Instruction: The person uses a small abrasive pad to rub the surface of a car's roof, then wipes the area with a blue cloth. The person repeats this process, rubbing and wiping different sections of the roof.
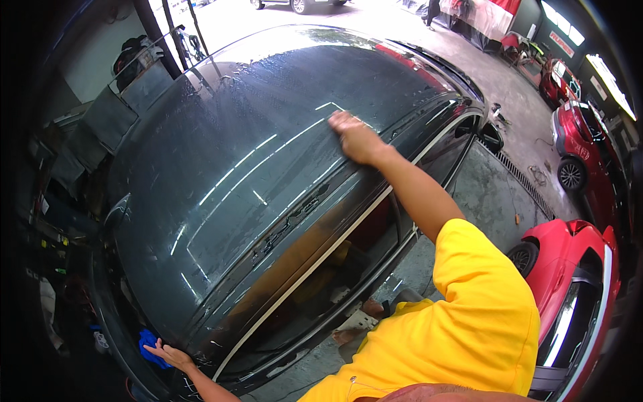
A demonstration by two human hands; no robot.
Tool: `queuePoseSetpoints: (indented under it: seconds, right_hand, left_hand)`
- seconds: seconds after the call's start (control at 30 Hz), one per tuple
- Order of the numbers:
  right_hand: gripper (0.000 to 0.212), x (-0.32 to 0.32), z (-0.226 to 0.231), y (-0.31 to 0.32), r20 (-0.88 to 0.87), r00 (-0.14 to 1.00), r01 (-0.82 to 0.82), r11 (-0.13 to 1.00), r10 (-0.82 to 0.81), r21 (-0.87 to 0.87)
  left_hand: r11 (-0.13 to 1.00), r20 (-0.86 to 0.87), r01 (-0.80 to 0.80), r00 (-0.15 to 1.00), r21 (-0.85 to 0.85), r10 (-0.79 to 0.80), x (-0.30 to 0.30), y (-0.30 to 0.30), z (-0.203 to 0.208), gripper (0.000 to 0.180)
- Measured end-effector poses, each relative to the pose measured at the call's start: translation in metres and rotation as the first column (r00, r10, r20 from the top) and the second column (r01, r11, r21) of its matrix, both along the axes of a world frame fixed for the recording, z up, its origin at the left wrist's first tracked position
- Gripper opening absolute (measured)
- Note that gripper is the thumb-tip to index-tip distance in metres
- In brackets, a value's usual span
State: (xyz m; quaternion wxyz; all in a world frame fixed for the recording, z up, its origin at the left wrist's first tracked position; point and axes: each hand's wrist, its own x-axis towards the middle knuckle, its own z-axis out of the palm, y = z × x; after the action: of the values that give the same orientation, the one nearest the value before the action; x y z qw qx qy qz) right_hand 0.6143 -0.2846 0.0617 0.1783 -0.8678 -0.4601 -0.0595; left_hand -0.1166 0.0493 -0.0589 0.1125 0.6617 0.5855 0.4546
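A dark car's wet roof [221,154] fills the middle of the view, with water beads and light reflections on it. My right hand [358,139] is pressed on the roof toward its right side, arm stretched out. Its fingers are curled and slightly blurred; whatever lies under them is hidden. At the lower left, my left hand [171,356] is by the roof's corner with a crumpled blue cloth [155,350] at its fingers. The cloth shows on both sides of the fingers, in their grip. Below the roof edge runs the side window [321,275] with a pale trim strip.
Red cars [569,268] stand along the right, beyond a floor drain grate [526,181]. A metal cabinet [107,127] and clutter line the left. Another person's legs [431,12] show at the far top, near a parked vehicle [298,5] outside.
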Motion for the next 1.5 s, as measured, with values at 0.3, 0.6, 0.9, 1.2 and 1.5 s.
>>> queuePoseSetpoints:
  seconds: [0.3, 0.6, 0.9, 1.2, 1.5]
  right_hand:
    - [0.047, 0.003, -0.027, 0.011, 0.212, 0.963, 0.168, 0.986, -0.168, 0.019]
    - [0.052, 0.003, -0.047, -0.009, 0.185, 0.983, -0.02, 0.992, -0.003, 0.122]
    - [0.045, 0.173, -0.007, -0.083, -0.07, 0.818, 0.565, 0.82, -0.571, -0.093]
    - [0.057, 0.14, -0.033, -0.053, 0.091, 0.88, 0.474, 0.877, -0.467, -0.079]
    - [0.062, 0.11, -0.029, -0.064, -0.087, 0.984, 0.155, 0.988, -0.156, -0.028]
  left_hand:
    - [1.0, -0.045, -0.02, 0.999, 0.004, 0.02, -0.053, -0.006, -0.021, 0.072]
    - [0.848, -0.768, 0.224, 0.575, 0.481, 0.283, -0.025, -0.002, 0.017, 0.065]
    - [0.774, -0.101, 0.617, 0.787, 0.145, -0.609, 0.273, -0.181, 0.142, 0.064]
    - [0.381, -0.507, 0.922, 0.297, -0.068, -0.809, 0.485, -0.24, 0.121, 0.067]
    - [0.448, -0.613, 0.879, 0.264, -0.166, -0.745, 0.491, -0.247, 0.111, 0.072]
